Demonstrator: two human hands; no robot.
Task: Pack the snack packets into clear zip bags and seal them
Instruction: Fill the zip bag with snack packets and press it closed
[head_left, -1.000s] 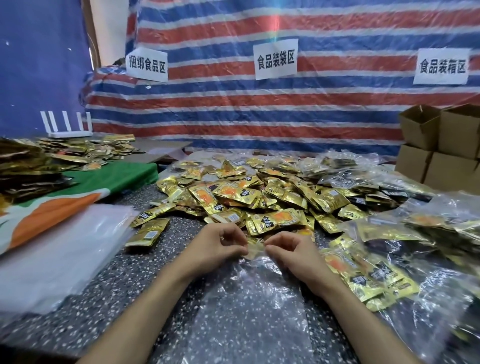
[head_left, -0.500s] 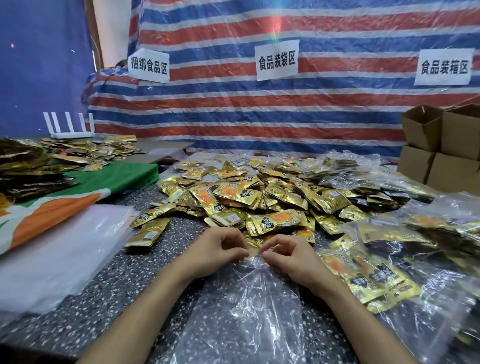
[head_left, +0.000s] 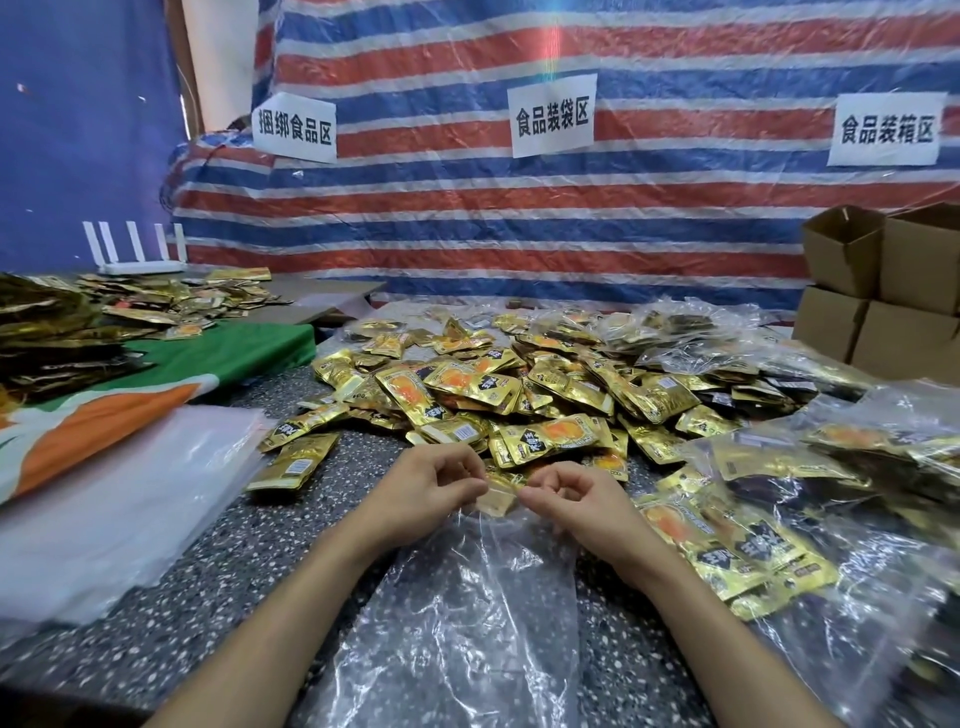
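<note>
Behind the heap of gold snack packets (head_left: 519, 395), signs (head_left: 551, 120) read 捆绑食品区, 食品装袋区, 食品装箱区 (left to right). Left hand (head_left: 421, 493) and right hand (head_left: 576, 504) pinch the far edge of the clear zip bag (head_left: 467, 623), flat on the speckled table (head_left: 197, 623).

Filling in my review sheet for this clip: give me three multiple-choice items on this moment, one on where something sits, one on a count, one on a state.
1. Where do the cardboard boxes stand?
A. at the far right
B. at the far left
C. under the forearms

2. How many white signs hang on the striped tarp?
A. two
B. three
C. five

3. How is the clear bag held?
A. it lies untouched
B. by one hand only
C. both hands pinch its far edge

Answers:
1 A: the boxes are stacked at the right edge of the view.
2 B: three sheets are spread along the tarp.
3 C: the left hand and the right hand each pinch that edge.
</note>
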